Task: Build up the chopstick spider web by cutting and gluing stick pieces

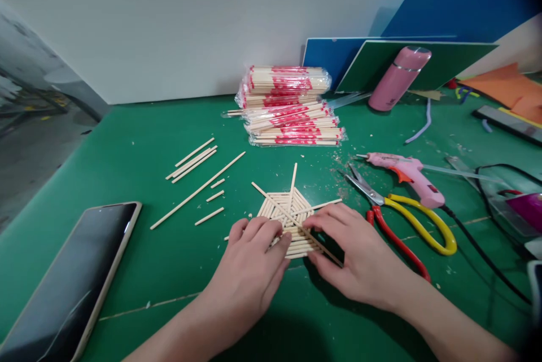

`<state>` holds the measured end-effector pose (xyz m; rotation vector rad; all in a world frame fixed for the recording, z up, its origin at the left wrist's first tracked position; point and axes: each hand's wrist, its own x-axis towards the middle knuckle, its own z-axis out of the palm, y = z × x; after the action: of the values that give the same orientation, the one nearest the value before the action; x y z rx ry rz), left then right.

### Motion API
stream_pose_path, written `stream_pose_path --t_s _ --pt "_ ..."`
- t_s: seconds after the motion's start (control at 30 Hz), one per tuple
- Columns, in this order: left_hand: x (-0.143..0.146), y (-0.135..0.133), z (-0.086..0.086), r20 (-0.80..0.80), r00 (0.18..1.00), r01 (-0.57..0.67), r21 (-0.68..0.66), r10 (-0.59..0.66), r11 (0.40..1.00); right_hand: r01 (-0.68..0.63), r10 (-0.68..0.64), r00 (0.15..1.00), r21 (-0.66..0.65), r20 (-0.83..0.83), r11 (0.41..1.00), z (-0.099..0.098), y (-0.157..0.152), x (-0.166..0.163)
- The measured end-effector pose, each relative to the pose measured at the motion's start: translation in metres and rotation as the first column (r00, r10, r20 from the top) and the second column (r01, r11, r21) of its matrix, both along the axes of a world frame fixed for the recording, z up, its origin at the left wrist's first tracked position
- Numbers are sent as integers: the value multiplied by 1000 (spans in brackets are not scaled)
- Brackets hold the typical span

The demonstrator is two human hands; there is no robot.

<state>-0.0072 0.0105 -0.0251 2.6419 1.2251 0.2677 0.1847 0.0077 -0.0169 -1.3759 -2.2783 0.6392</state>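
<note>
A five-sided web of thin wooden sticks [283, 199] lies on the green table, with longer sticks jutting past its outline. My left hand [249, 266] is closed on its near left side, fingertips and thumb pressed to the sticks. At the near right side, my right hand [359, 249] has its fingers and thumb bent around the edge and a protruding stick. Both hands cover part of the near edge. To the left lie one long loose stick [198, 190], a group of medium sticks [195, 163] and some short cut pieces [215, 196].
Plastic-wrapped stick bundles [292, 108] lie behind. On the right are scissors [376, 195] with red and yellow handles, a pink glue gun [409, 173] with its cord, and a pink flask [398, 82] against boards [359, 68]. A phone [76, 277] lies front left.
</note>
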Motion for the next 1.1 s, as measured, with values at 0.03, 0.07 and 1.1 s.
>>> stream_pose_path --t_s 0.03,0.07,1.1 --pt "0 0 -1 13 1000 -7 7 7 1000 33 -33 999 1 -24 999 0 1 4" --pt "0 -1 -2 26 1000 -15 15 15 1000 68 -68 997 -3 -42 998 -1 2 8" --pt "2 2 14 -68 998 12 20 -11 1000 44 -46 999 -76 -20 996 1 2 15"
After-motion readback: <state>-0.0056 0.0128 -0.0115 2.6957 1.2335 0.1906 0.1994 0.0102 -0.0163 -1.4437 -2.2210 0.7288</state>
